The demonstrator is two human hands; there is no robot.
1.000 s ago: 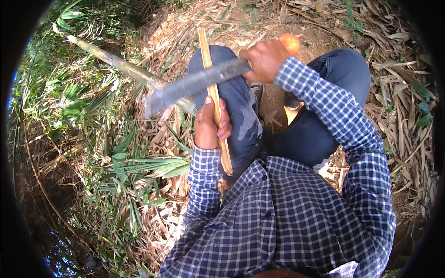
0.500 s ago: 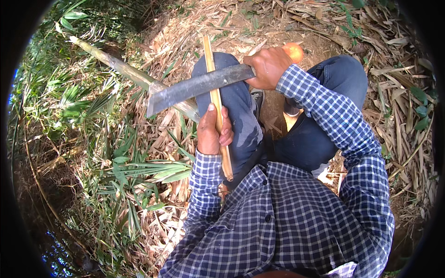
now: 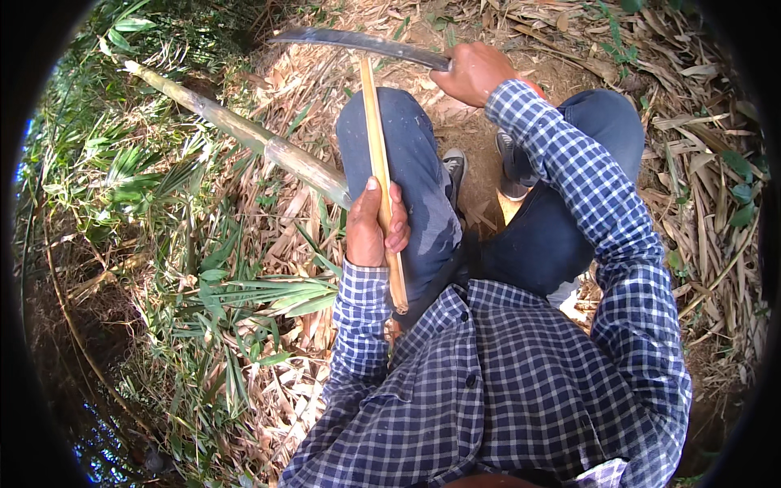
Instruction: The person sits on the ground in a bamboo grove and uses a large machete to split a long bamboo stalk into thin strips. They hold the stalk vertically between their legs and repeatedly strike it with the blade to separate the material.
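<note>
My left hand [image 3: 374,224] is closed around the lower half of a pale split bamboo strip [image 3: 375,134]. The strip points away from me along my left thigh, its near end close to my shirt. In my right hand [image 3: 478,73] is a machete [image 3: 366,44], gripped by its handle, which the hand mostly hides; a bit of orange shows behind the wrist. The dark blade reaches out to the left, at the far tip of the strip. Whether blade and strip touch I cannot tell.
A thick bamboo pole [image 3: 236,126] slants from the far left down to my left knee [image 3: 386,114]. Green leafy plants [image 3: 134,175] crowd the left side. Dry bamboo leaves [image 3: 683,163] cover the ground on the right. My shoes [image 3: 455,171] rest on bare soil ahead.
My right hand has moved away from me with the machete, and the blade has gone from the strip's middle to its far end. My left hand and the strip have hardly moved.
</note>
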